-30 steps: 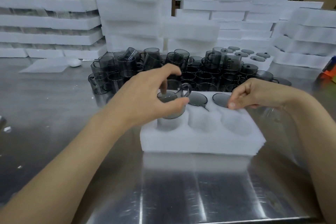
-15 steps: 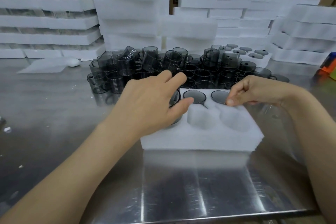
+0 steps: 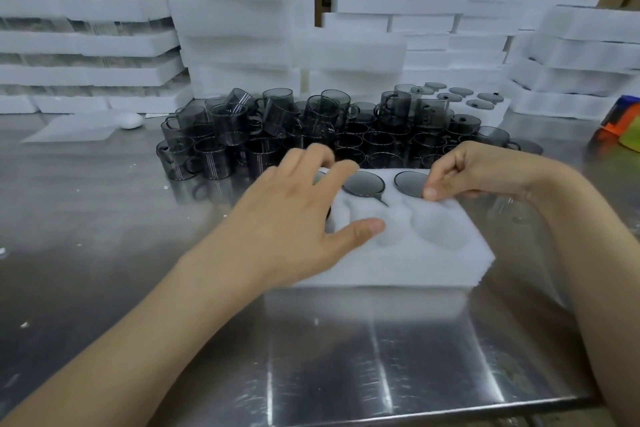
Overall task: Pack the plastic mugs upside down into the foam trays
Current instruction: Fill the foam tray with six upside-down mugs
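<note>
A white foam tray [image 3: 415, 263] lies on the steel table in front of me. Two smoky grey plastic mugs sit upside down in its back row, one in the middle [image 3: 363, 184] and one at the right [image 3: 408, 183]. My left hand [image 3: 294, 222] lies with straight, spread fingers over the tray's left side. It covers a mug there, of which only a dark rim shows by the palm. My right hand [image 3: 478, 170] pinches the tray's back right edge, thumb on top beside the right mug. The front middle and front right pockets are empty.
A heap of loose grey mugs [image 3: 311, 128] stands just behind the tray. A filled foam tray [image 3: 485, 114] sits at the back right. Tall stacks of foam trays [image 3: 235, 28] wall the back and both sides. An orange object [image 3: 620, 121] lies far right. The table's front edge [image 3: 381, 416] is close.
My left hand lowered the mug it gripped into the tray's left front pocket, then opened and flattened over it. My right hand stayed on the tray's back right edge.
</note>
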